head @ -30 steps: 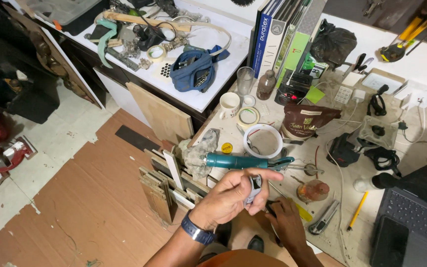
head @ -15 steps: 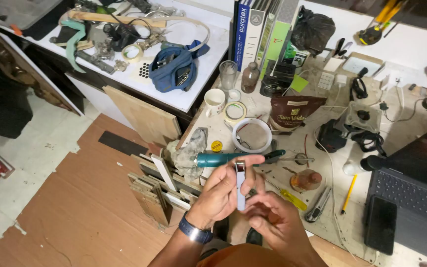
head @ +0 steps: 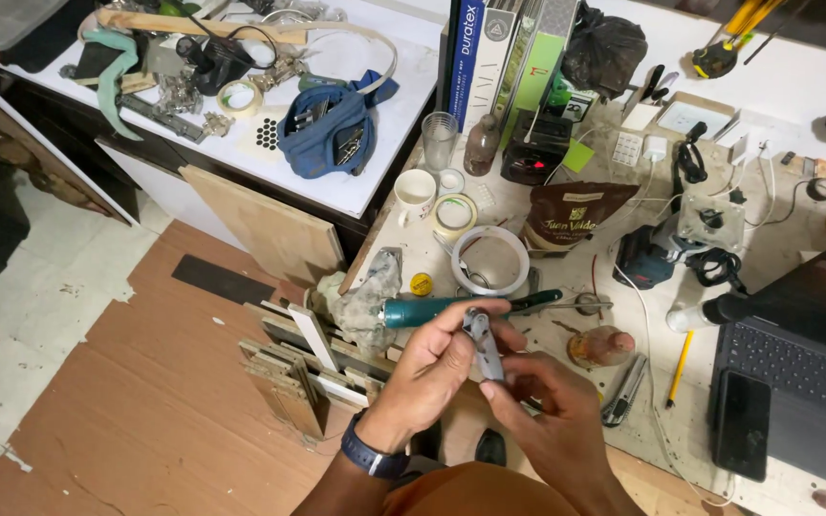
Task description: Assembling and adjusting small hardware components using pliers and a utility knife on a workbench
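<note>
Both hands meet low in the middle of the view, over the near edge of the cluttered workbench [head: 805, 258]. The left hand [head: 427, 368], a dark watch [head: 372, 456] on its wrist, pinches a small grey metal tool [head: 483, 344] between thumb and fingers. It is slim, oblong and dull silver, tilted a little off upright, its upper end a darker hinged-looking part; finer detail is too small to tell. The right hand [head: 552, 411] closes its fingertips on the tool's lower end from 5 o'clock, so both hands grip the same piece.

Just behind the tool, toward 12 o'clock, a teal-handled screwdriver [head: 432, 311] lies across the bench, with a white tape ring [head: 489, 260] beyond it. At 3 o'clock of the hands sit a grey utility knife [head: 625, 387] and a yellow pencil [head: 678, 368], near but not touching. A laptop [head: 795, 382] fills the far 3 o'clock side, a black phone [head: 741, 423] on it.

At 9 o'clock the bench ends; stacked wood offcuts [head: 303, 373] lean there, and past them lies open brown cardboard floor [head: 145, 382], the only roomy side.
</note>
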